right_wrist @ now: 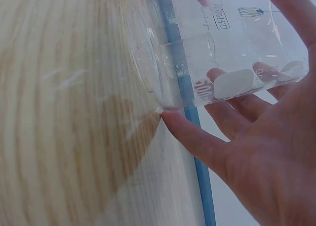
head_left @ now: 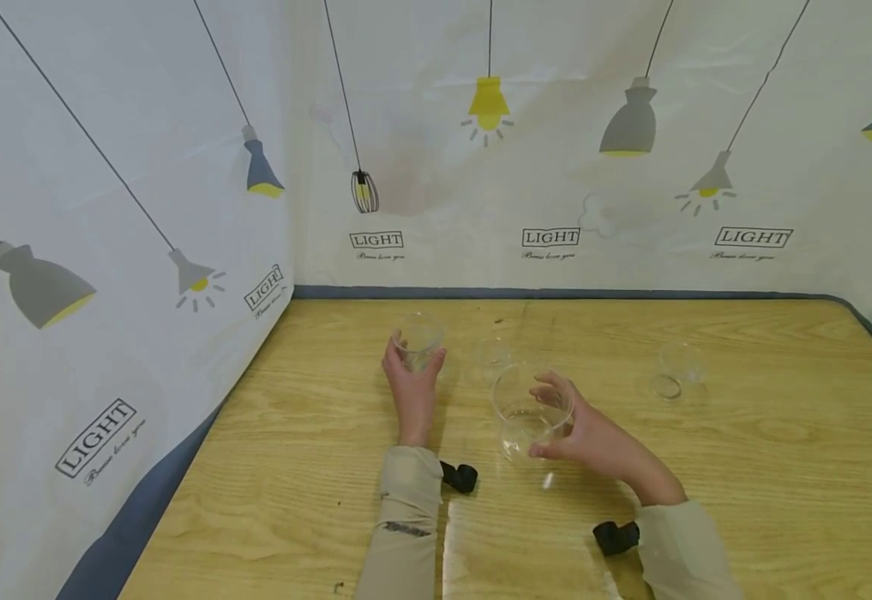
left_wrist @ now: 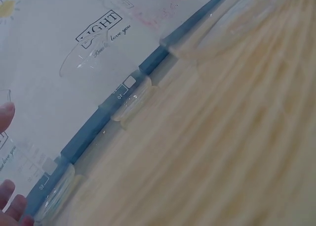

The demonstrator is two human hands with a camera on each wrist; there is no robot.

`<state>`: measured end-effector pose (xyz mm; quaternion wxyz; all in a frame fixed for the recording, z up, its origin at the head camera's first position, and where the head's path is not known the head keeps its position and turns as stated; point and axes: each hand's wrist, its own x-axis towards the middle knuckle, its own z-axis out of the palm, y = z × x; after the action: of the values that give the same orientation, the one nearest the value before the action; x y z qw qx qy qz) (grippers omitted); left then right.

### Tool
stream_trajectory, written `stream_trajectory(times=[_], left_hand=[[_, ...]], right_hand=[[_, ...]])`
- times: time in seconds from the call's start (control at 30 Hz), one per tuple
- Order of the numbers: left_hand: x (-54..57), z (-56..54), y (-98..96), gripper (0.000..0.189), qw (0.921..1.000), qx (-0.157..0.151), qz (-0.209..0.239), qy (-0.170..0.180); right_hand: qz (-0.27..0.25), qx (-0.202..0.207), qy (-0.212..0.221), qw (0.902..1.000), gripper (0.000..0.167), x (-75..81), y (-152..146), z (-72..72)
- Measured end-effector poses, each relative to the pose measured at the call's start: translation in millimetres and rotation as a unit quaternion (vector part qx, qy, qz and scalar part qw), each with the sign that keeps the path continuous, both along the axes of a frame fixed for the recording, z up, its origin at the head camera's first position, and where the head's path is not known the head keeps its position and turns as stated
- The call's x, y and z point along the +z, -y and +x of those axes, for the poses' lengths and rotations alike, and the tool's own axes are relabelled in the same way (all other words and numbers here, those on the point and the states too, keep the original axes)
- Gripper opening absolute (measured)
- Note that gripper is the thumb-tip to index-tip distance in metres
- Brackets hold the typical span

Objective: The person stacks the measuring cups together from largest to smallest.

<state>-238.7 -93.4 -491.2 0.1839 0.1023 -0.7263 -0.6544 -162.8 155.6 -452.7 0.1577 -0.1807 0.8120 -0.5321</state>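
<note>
In the head view my left hand (head_left: 415,383) grips a clear beaker (head_left: 419,329) near the back of the table, thumb on one side and fingers on the other. My right hand (head_left: 593,433) holds a larger clear beaker (head_left: 522,417) nearer to me. Its printed marking, partly readable as 500, shows in the right wrist view, where the right hand (right_wrist: 266,152) curls about the beaker (right_wrist: 234,82). I cannot tell whether either held beaker touches the table. Between the hands stands a small clear beaker (head_left: 493,357), also visible in the left wrist view as a beaker (left_wrist: 133,102).
Another transparent vessel (head_left: 681,362) is on the right side of the wooden table (head_left: 293,467); its outline is faint. A white sheet with printed lamps (head_left: 436,192) closes off the back and left. Black wrist cameras (head_left: 460,477) sit by both cuffs.
</note>
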Motion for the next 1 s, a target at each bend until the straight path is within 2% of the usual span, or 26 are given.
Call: stream_trajectory(times=[0.2, 0.23, 0.5, 0.77, 1.0], left_hand=[[0.5, 1.0, 2.4, 0.079, 0.9999, -0.01, -0.003, 0.001], [-3.7, -1.1, 3.8, 0.079, 0.9999, -0.008, -0.007, 0.001], [1.0, 2.3, 7.7, 0.077, 0.9991, -0.03, -0.031, 0.005], [1.0, -0.3, 9.6, 0.076, 0.9989, -0.034, -0.031, 0.007], [3.1, 1.2, 14.6, 0.077, 0.9981, -0.052, -0.029, 0.012]], right_hand=[[0.0, -0.001, -0.001, 1.0, 0.09, -0.3, 0, 0.0], [0.0, -0.001, -0.002, 1.0, 0.09, -0.7, 0, -0.1], [0.004, -0.007, -0.004, 1.0, 0.089, -3.7, 1, -0.9], [0.001, -0.003, -0.013, 0.9999, 0.089, -2.1, 0, -0.5], [-0.001, 0.0, -0.005, 1.0, 0.089, -2.3, 0, -0.5]])
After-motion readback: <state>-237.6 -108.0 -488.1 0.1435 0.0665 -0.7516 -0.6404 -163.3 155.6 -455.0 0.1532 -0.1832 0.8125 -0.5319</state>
